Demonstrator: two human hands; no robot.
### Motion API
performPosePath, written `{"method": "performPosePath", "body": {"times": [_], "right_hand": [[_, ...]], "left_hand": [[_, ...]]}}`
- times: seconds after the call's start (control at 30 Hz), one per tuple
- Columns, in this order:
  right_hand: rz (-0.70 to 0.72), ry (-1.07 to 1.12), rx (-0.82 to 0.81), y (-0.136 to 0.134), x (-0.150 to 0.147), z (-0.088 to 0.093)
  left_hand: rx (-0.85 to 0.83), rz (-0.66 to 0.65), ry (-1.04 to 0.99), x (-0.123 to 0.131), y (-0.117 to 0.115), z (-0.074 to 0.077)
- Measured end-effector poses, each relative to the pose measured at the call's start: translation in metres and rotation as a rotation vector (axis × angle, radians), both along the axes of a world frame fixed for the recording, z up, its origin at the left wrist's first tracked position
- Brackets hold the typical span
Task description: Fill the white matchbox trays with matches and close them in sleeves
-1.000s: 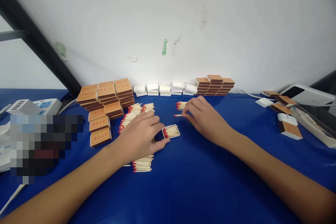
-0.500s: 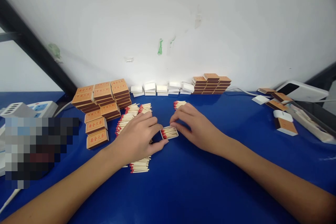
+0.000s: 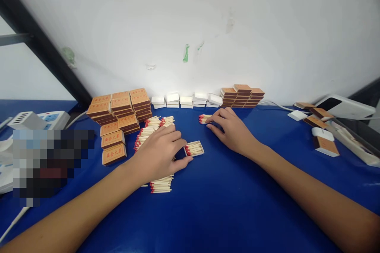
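Note:
A white matchbox tray (image 3: 197, 154) with red-headed matches in it lies on the blue table, its far right part bare of matches. My left hand (image 3: 160, 150) steadies its left end, the thumb at the near corner and the forefinger at the far one. Farther back, my right hand (image 3: 232, 129) has thumb and fingertips closed on the right ends of a small bunch of matches (image 3: 203, 118). A large spread of matches (image 3: 146, 133) lies beside and partly beneath my left hand, which hides its middle. More matches (image 3: 162, 185) show nearer to me.
Orange matchboxes (image 3: 120, 104) are stacked at the back left, with another stack (image 3: 242, 97) right of centre. White trays (image 3: 186, 102) line the wall. Loose matchboxes (image 3: 325, 145) and a white device (image 3: 350, 104) lie at right. A power strip (image 3: 55, 120) is at left.
My right hand has left the tray and moved back and right to the small bunch of matches. My left hand stays at the tray. The whole view has shifted slightly.

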State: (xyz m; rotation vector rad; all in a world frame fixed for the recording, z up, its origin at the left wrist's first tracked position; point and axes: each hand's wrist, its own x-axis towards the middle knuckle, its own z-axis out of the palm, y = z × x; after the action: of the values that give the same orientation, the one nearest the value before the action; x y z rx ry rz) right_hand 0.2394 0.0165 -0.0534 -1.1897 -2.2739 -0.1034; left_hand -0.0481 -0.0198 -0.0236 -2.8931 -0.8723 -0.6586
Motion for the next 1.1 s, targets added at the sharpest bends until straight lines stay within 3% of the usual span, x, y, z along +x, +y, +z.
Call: {"method": "performPosePath", "body": {"times": [0.53, 0.77, 0.97, 1.1], "right_hand": [[0.021, -0.089, -0.044, 0.001, 0.008, 0.003], [0.077, -0.104, -0.005, -0.021, -0.015, 0.019], [0.171, -0.229, 0.164, -0.041, -0.037, 0.017], [0.197, -0.139, 0.111, -0.039, -0.032, 0.019]], "left_hand": [[-0.006, -0.007, -0.002, 0.002, -0.001, 0.000], [-0.008, 0.005, 0.004, 0.002, 0.002, -0.002], [-0.004, 0.009, 0.013, 0.005, 0.005, -0.003], [-0.006, 0.012, 0.016, 0.007, 0.005, -0.003]]}}
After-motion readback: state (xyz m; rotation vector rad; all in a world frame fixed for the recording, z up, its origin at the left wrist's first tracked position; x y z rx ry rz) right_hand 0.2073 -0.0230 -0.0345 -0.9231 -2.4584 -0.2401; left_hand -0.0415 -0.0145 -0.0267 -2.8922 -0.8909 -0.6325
